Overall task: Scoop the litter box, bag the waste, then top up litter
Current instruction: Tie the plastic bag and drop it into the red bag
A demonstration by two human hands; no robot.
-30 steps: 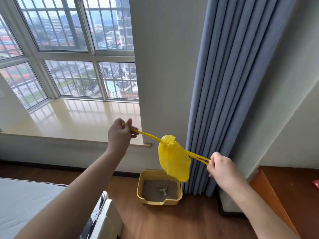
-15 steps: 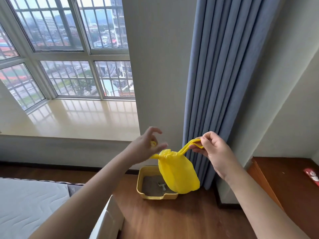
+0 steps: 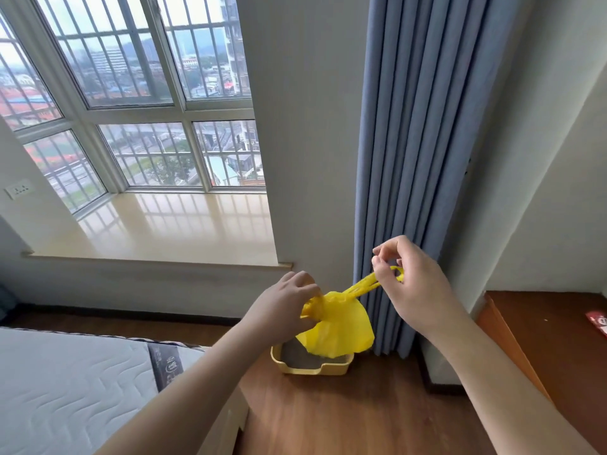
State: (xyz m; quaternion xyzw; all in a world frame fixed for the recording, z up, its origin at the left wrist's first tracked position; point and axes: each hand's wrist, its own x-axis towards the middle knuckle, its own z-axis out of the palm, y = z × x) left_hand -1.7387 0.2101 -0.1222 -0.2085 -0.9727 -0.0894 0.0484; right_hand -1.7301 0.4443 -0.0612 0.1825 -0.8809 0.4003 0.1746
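A yellow plastic bag [image 3: 338,330], knotted at its neck, hangs in the air between my hands. My left hand [image 3: 282,307] pinches the left handle right at the knot. My right hand [image 3: 410,277] pinches the other handle, stretched up and to the right. Directly below the bag, a yellow litter box [image 3: 312,366] with grey litter stands on the wooden floor by the curtain. The bag hides most of the box's inside; no scoop shows.
A blue curtain [image 3: 410,142] hangs behind the bag. A window sill [image 3: 164,231] runs at the left. A white mattress [image 3: 65,382] fills the lower left, a brown cabinet [image 3: 551,349] with a red packet [image 3: 599,321] the right.
My hands came together from a wide pull on the handles. The left hand now sits at the knot, and the bag hangs lower, covering the litter box.
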